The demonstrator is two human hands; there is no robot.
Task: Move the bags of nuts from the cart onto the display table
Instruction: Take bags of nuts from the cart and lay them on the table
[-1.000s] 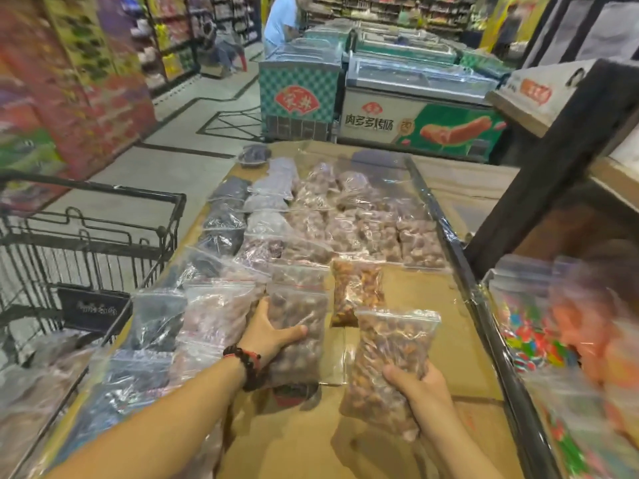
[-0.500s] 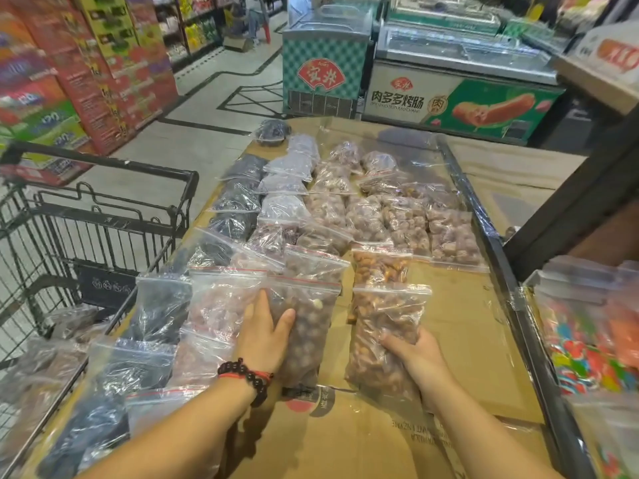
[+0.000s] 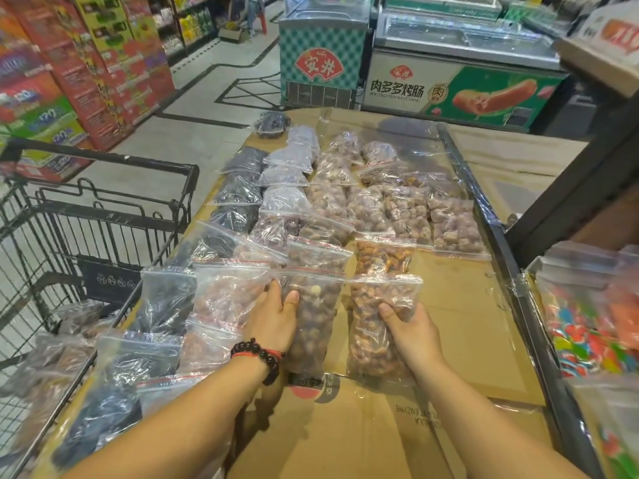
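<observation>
A cardboard-covered tabletop [image 3: 460, 305] fills the middle of the view, running from the near edge toward the far chest freezers [image 3: 463, 63]. A black wire cart [image 3: 103, 216] stands against its left side, with a few clear bags lying blurred in its near corner. On the right, just past a dark metal rail, sits a bin of bright multicoloured sweets [image 3: 584, 333].

Rows of clear zip bags of nuts [image 3: 366, 205] cover the far and left parts of the tabletop: dark-filled ones along the left edge, paler pinkish ones next to them, brown ones toward the right. The near right cardboard is bare.

Two bags lie side by side nearest the person. The dark brown nut bag [image 3: 314, 316] lies lengthwise in the centre, and the left hand [image 3: 275, 319], a beaded bracelet [image 3: 259, 357] at its wrist, rests flat against its left side with fingers together and the thumb on top of the bag. Just to the right, apart from it by a strip of cardboard, lies the orange-brown nut bag [image 3: 373, 326]; the right hand [image 3: 415, 333] clasps its right edge, thumb pressed on its top and fingers hidden beneath.
</observation>
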